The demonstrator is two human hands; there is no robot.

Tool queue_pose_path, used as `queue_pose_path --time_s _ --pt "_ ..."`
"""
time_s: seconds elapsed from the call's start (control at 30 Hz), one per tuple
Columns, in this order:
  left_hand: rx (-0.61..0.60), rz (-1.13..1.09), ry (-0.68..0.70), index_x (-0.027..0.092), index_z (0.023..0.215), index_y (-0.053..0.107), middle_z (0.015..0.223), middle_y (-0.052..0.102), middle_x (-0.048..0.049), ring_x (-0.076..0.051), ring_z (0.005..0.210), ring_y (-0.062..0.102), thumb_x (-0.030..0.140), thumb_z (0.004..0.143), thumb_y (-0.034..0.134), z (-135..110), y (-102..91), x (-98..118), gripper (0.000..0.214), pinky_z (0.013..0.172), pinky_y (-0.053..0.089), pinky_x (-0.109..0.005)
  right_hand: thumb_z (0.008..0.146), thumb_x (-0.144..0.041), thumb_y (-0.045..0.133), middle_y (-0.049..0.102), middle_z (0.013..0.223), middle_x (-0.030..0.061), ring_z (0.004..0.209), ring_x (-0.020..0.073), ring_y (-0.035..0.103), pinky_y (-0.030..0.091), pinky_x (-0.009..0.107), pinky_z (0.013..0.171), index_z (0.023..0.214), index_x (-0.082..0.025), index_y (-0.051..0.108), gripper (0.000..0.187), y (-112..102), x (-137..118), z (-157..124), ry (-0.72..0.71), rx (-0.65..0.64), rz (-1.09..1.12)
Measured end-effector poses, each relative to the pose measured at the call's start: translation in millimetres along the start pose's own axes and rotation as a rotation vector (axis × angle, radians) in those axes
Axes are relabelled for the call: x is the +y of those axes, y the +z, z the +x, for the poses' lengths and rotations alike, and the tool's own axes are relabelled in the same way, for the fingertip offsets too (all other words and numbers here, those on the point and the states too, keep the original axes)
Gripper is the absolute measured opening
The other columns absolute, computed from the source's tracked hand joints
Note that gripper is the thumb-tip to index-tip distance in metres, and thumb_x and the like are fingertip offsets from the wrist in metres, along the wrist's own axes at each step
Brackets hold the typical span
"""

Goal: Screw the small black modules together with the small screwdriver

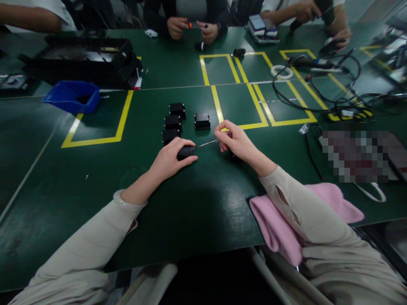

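Observation:
My left hand (170,159) is closed over a small black box (185,151) and presses it onto the green table (197,199). My right hand (235,142) pinches a thin metal tool (207,143) whose tip reaches the side of that box. Just beyond my left hand, three more black boxes (173,122) stand in a column. A fourth black box (202,120) sits alone to their right.
A pink cloth (276,224) lies under my right forearm. A blue bin (72,96) and a black case (85,59) stand at the far left. Tangled black cables (330,91) and a white tape ring (281,71) lie at the far right. Other people's hands (190,27) work across the table.

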State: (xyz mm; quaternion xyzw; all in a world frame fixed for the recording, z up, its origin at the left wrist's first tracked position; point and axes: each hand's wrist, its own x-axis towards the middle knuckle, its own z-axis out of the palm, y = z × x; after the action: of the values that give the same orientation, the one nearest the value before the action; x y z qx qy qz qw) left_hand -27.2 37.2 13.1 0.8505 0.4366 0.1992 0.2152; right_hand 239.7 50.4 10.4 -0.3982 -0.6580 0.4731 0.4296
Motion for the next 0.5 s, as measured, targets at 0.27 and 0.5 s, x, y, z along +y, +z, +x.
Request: queue_pose_path --time_s 0.27,0.5 --pt "-0.001 -0.001 -0.004 0.023 0.124 0.064 0.122 0.068 -0.0089 -0.03 0.113 0.065 0.048 0.096 0.068 -0.2 0.0 0.0 0.038 0.098 0.053 -0.045 0.092 -0.016 0.066 0.054 0.063 -0.0102 0.051 0.0093 0.059 0.044 0.024 0.054 0.1 -0.022 0.053 0.017 -1.8 -0.9 -0.6 -0.02 0.025 -0.032" --pt "-0.003 -0.011 -0.017 0.024 0.123 0.065 0.122 0.068 -0.009 -0.031 0.112 0.065 0.048 0.095 0.068 0.3 -0.8 1.5 0.037 0.098 0.053 -0.047 0.103 -0.031 0.057 0.048 0.051 -0.0113 0.046 0.01 0.053 0.045 0.025 0.053 0.094 -0.023 0.05 0.014 0.1 -0.2 -0.1 0.012 -0.007 0.01"
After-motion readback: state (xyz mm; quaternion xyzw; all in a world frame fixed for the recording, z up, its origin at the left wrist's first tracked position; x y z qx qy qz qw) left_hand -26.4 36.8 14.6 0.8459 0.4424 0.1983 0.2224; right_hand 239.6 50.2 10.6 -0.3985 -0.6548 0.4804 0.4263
